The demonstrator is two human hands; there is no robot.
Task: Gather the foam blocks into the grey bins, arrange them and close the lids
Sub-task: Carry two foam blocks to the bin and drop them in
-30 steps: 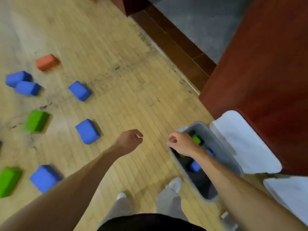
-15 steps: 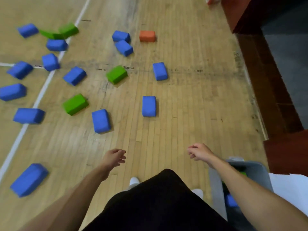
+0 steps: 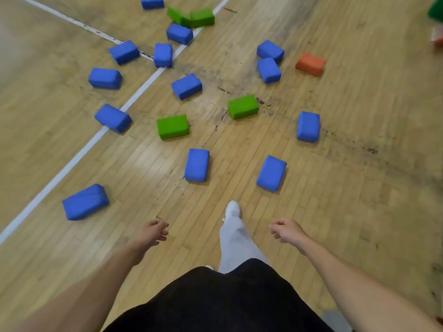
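Fingers of left hand and right hand are hanging loosely curled, empty; rectangular round-edged foam blocks are lying on plank floor.

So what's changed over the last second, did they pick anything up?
The person turned from the grey bin toward the scattered blocks and is stepping forward, one white shoe leading. Nothing was picked up: left hand and right hand stay empty, and the blocks lie unmoved on the floor.

Blue blocks, green blocks & 1 orange block scattered flat on floor.
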